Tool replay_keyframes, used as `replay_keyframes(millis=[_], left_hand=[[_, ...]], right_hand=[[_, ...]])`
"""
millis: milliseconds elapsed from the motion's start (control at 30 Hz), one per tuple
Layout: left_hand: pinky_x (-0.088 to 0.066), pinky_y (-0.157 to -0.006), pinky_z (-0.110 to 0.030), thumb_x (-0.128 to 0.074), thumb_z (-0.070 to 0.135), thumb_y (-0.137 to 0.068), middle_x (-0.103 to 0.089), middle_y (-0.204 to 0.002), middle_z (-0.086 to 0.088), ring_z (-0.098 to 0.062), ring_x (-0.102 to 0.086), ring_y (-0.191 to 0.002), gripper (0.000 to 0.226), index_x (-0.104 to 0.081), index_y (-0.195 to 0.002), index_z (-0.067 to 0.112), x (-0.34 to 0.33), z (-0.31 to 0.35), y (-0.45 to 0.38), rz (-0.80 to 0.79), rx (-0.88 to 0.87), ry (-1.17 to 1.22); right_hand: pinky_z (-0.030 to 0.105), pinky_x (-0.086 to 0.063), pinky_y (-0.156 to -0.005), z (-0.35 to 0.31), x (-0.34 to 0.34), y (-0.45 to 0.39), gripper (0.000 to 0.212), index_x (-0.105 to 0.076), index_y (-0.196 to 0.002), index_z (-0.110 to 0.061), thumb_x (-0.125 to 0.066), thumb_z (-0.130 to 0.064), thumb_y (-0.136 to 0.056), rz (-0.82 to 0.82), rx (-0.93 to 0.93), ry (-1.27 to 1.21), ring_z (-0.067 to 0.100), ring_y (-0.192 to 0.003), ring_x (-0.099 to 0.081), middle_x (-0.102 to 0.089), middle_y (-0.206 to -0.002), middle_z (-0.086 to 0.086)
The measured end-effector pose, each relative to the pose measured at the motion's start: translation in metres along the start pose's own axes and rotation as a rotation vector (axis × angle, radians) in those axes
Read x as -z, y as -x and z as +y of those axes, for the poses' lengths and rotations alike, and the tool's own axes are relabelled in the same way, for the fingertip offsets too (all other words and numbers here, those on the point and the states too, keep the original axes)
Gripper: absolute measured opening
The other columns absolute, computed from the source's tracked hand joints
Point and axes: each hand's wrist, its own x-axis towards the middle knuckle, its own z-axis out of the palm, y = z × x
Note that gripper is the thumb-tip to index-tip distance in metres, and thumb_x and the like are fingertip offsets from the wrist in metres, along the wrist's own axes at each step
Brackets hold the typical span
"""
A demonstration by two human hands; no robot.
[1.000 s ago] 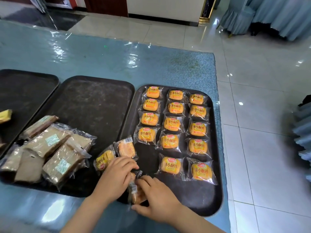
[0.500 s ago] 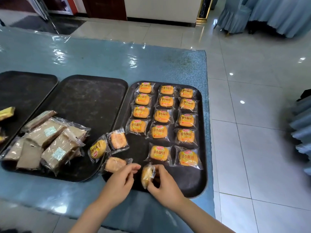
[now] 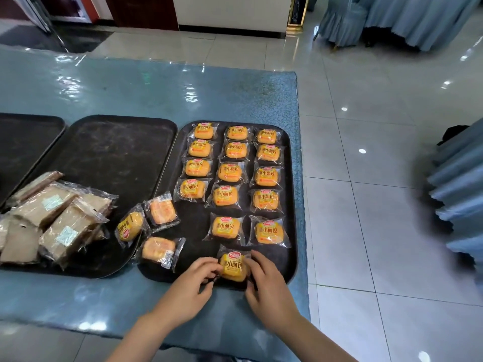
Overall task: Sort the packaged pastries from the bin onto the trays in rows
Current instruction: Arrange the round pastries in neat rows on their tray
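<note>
Blue glossy tabletop (image 3: 136, 95), running out to the right edge against pale floor tiles (image 3: 379, 205). Three dark trays side by side along the near edge: left tray (image 3: 23, 142) only partly in view, middle tray (image 3: 104, 158), right tray (image 3: 290, 205) close to the tabletop's right edge. Heap of brown wrapped pastries (image 3: 55, 218) piled in the middle tray's near left corner. Yellow wrapped buns (image 3: 230, 173) lined up in three columns on the right tray, from its far edge down toward the near edge, labels facing up. Three loose yellow buns (image 3: 154, 226) lying askew where the middle and right trays meet, one on the middle tray's right rim, two on the right tray's left side. Held bun (image 3: 233, 266) at the right tray's near edge, below the middle column, label up, pinched between both hands. Left hand (image 3: 190, 288) curled against the wrapper's left side; right hand (image 3: 266, 286) curled around its right side, fingers touching the packet.
</note>
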Motion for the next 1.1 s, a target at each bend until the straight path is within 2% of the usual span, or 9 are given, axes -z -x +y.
replay_keyframes(millis=[133,333,400,633,733,833,900,1000,1100], left_hand=[[-0.037,-0.105,-0.016,-0.053,0.015,-0.096,-0.035,-0.143,0.025,0.007,-0.045,-0.121,0.044,-0.051,-0.136,0.034,-0.012,0.01,-0.006,-0.036,-0.01,-0.09],[-0.029,-0.105,-0.01,-0.049,0.026,-0.096,-0.025,-0.147,0.022,0.003,-0.031,-0.132,0.051,-0.038,-0.145,0.035,-0.026,0.028,-0.015,-0.049,-0.098,-0.258],[-0.028,-0.104,-0.009,-0.048,0.028,-0.096,-0.024,-0.147,0.021,0.003,-0.028,-0.133,0.053,-0.035,-0.147,0.035,-0.029,0.033,-0.019,-0.05,-0.111,-0.28],[-0.036,-0.089,-0.007,-0.047,0.028,-0.097,-0.025,-0.142,0.015,0.002,-0.043,-0.115,0.053,-0.032,-0.148,0.031,-0.043,0.052,-0.027,-0.079,-0.111,-0.284],[-0.037,-0.096,-0.011,-0.047,0.027,-0.098,-0.021,-0.146,0.014,0.001,-0.038,-0.122,0.056,-0.028,-0.151,0.031,-0.05,0.06,-0.029,-0.094,-0.125,-0.283],[-0.038,-0.102,-0.016,-0.046,0.026,-0.098,-0.018,-0.15,0.014,-0.001,-0.033,-0.131,0.058,-0.026,-0.152,0.03,-0.054,0.065,-0.031,-0.104,-0.142,-0.306],[-0.034,-0.108,-0.019,-0.046,0.025,-0.097,-0.02,-0.15,0.015,-0.003,-0.03,-0.134,0.057,-0.027,-0.151,0.031,-0.053,0.065,-0.035,-0.068,-0.151,-0.345],[-0.032,-0.114,-0.033,-0.049,0.021,-0.093,-0.03,-0.149,0.01,-0.009,-0.027,-0.139,0.057,-0.034,-0.147,0.03,-0.043,0.059,-0.043,0.12,-0.119,-0.444],[-0.033,-0.114,-0.044,-0.056,0.02,-0.087,-0.03,-0.153,0.001,-0.024,-0.026,-0.143,0.065,-0.034,-0.149,0.025,-0.026,0.044,-0.054,0.231,-0.03,-0.572]], right_hand=[[0.03,-0.05,-0.093,0.008,0.003,0.01,0.05,-0.056,-0.13,-0.022,-0.055,-0.029,-0.08,-0.039,0.055,0.146,0.016,-0.119,-0.055,-0.052,-0.141,0.001],[0.032,-0.053,-0.088,0.022,0.012,0.023,0.06,-0.063,-0.126,-0.022,-0.07,-0.033,-0.067,-0.034,0.05,0.321,0.016,-0.106,-0.062,-0.062,-0.129,-0.002],[0.033,-0.053,-0.089,0.025,0.012,0.027,0.058,-0.065,-0.124,-0.021,-0.068,-0.033,-0.067,-0.011,0.043,0.364,0.017,-0.105,-0.062,-0.064,-0.126,-0.002],[0.037,-0.053,-0.089,0.032,0.021,0.032,0.049,-0.068,-0.118,-0.017,-0.064,-0.029,-0.07,0.07,0.003,0.419,0.021,-0.104,-0.064,-0.067,-0.118,0.0],[0.038,-0.052,-0.091,0.037,0.025,0.033,0.048,-0.067,-0.119,-0.015,-0.046,-0.029,-0.078,0.095,-0.029,0.435,0.023,-0.106,-0.063,-0.067,-0.118,0.002],[0.04,-0.052,-0.093,0.041,0.025,0.035,0.051,-0.065,-0.123,-0.012,-0.041,-0.026,-0.08,0.108,-0.047,0.432,0.026,-0.112,-0.061,-0.064,-0.124,0.006],[0.042,-0.051,-0.096,0.044,0.022,0.037,0.053,-0.061,-0.129,-0.007,-0.043,-0.02,-0.081,0.115,-0.025,0.445,0.029,-0.119,-0.059,-0.059,-0.133,0.009],[0.042,-0.041,-0.107,0.043,0.015,0.04,0.064,-0.052,-0.138,-0.005,-0.066,-0.013,-0.076,0.083,0.044,0.443,0.029,-0.132,-0.048,-0.049,-0.145,0.012],[0.039,-0.03,-0.115,0.038,0.014,0.04,0.07,-0.05,-0.14,-0.009,-0.071,-0.023,-0.075,0.0,0.075,0.436,0.025,-0.138,-0.041,-0.043,-0.149,0.009]])
